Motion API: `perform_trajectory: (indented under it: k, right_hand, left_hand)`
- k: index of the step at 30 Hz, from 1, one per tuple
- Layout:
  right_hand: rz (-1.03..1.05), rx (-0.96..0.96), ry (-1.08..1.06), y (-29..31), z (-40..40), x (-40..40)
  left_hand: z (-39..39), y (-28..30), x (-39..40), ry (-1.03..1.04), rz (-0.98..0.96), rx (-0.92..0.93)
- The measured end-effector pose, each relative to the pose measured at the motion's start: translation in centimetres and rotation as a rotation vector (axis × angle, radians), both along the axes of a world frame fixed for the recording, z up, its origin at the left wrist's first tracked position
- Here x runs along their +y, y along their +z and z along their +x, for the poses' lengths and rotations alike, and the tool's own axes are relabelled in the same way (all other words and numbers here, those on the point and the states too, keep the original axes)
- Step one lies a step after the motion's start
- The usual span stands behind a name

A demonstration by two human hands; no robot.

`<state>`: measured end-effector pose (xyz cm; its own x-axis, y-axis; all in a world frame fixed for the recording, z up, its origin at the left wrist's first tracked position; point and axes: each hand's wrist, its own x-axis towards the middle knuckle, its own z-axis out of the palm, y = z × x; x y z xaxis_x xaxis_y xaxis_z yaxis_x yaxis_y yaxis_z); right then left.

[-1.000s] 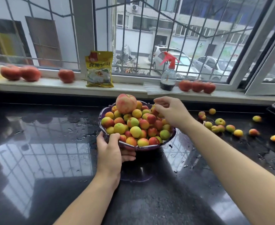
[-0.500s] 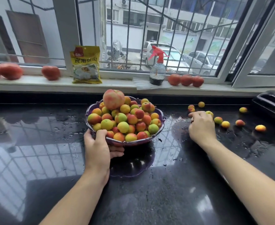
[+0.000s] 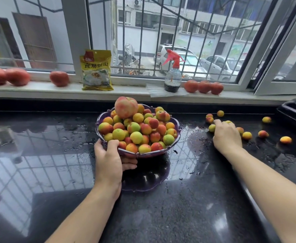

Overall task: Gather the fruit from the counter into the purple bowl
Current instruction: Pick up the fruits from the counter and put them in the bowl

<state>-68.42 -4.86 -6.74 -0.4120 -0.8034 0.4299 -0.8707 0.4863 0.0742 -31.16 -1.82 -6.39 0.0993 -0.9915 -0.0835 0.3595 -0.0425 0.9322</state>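
Left hand (image 3: 109,159) gripped the near rim of the heaped purple bowl (image 3: 177,132), right hand (image 3: 226,135) lay palm-down, fingers curled over loose apricots (image 3: 247,135) on the wet black counter (image 3: 187,199), grasp unclear.

A home kitchen, at a street-facing window.

A polished black stone counter (image 3: 196,199), wet in patches, runs under a barred window (image 3: 143,41); on the sill (image 3: 38,89) sit tomatoes (image 3: 59,78), a yellow food packet (image 3: 96,70) (printed in Chinese) and a spray bottle (image 3: 173,74), with parked cars (image 3: 184,58) and apartment blocks outside.
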Motion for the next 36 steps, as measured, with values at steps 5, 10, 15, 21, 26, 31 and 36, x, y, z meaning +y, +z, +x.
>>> perform_trajectory:
  k: [5,10,15,21,26,31,36]
  right_hand:
    - [0.010,-0.212,-0.119,-0.8,0.7,0.9]
    - [-0.175,-0.379,-0.034,0.6,3.1,2.1]
    - [-0.465,-0.927,0.567,6.3,12.1,1.9]
    - [-0.403,-0.988,0.612,5.2,15.2,0.6]
    - [-0.569,-0.886,0.182,1.8,9.9,0.6]
    - [-0.299,-0.657,-0.008,-0.5,6.9,-1.5]
    - [-0.188,-0.410,-0.108,-1.0,3.9,-3.6]
  left_hand:
    - [0.0,0.1,0.1,-0.006,-0.001,0.013]
    - [0.0,0.4,0.3,-0.002,-0.001,0.008]
    - [0.0,0.6,0.5,-0.012,-0.006,0.012]
    - [0.3,0.8,0.7,-0.028,-0.003,0.029]
    - [0.0,0.5,0.4,-0.003,-0.003,0.000]
    - [0.0,0.5,0.5,0.000,0.006,-0.008]
    - [0.0,0.4,0.5,0.002,0.011,0.004]
